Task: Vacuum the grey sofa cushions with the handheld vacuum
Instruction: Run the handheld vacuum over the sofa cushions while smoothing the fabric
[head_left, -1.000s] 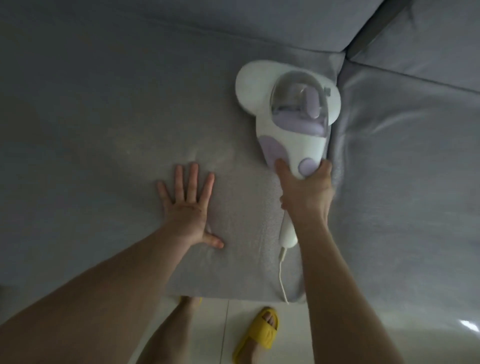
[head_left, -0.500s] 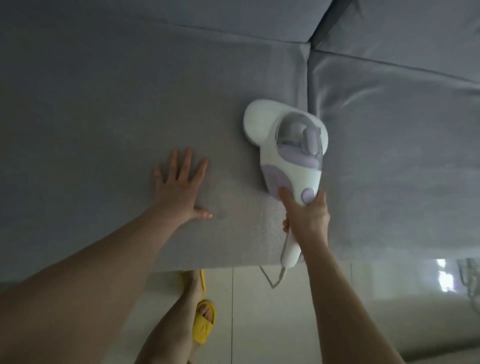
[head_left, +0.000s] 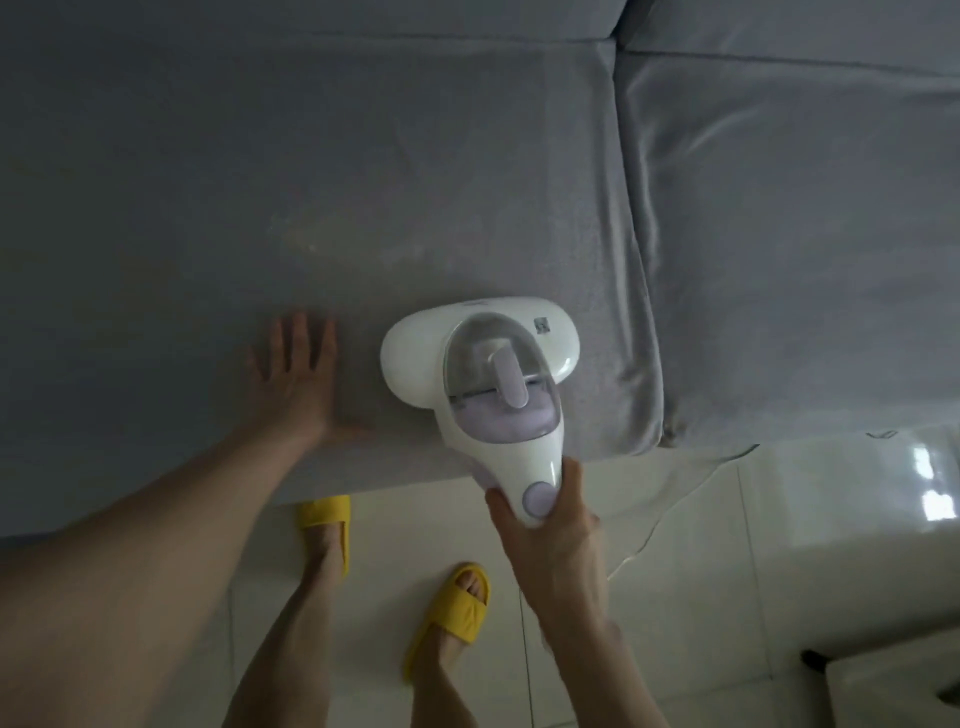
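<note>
Gripping the handheld vacuum by its handle, my right hand hangs off the grey seat cushion's front edge; vacuum's long axis points away from me; left hand lies flat alongside.

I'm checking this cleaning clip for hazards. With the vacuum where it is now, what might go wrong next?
1. The handheld vacuum sits close to the front edge of the seat cushion; its handle, gripped by the right hand, already overhangs the floor, so one more pull may tip the head off.
2. The white cord trails across the tiles near the yellow slippers, so a step might snag it.
</note>
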